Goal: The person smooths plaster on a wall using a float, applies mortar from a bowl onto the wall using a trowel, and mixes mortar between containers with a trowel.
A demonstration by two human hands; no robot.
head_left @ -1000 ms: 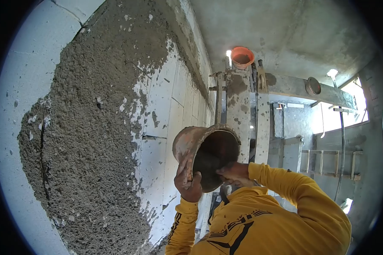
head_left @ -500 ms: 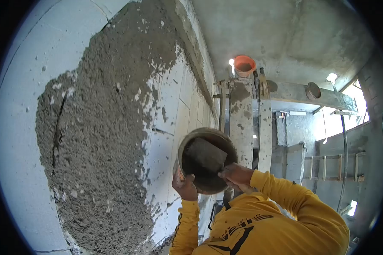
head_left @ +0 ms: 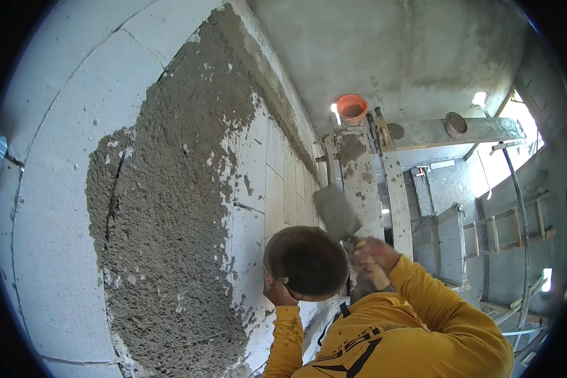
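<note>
My left hand [head_left: 279, 292] is wrapped around the lower left rim of a round bucket [head_left: 272, 252], tilted with its dark mouth facing me. What lies at its bottom is hard to make out. In my right hand [head_left: 378, 253] is the wooden handle of a trowel [head_left: 337, 213]. Its blade points up and left, just above and right of the bucket, and looks coated with grey mortar. Left of both hands, rough wet-looking mortar [head_left: 170, 208] covers a large part of the white block wall [head_left: 57, 208].
Mortar-spotted scaffold planks [head_left: 362, 189] run away ahead of me. An orange bucket [head_left: 351, 108] stands at their far end. Another bucket [head_left: 455, 125] sits on a crosswise plank [head_left: 416, 133]. A wooden ladder-like frame [head_left: 494, 233] is lower right.
The trowel has come out of the bucket and is now above its right side. My right hand has shifted slightly right, and the bucket sits lower in view.
</note>
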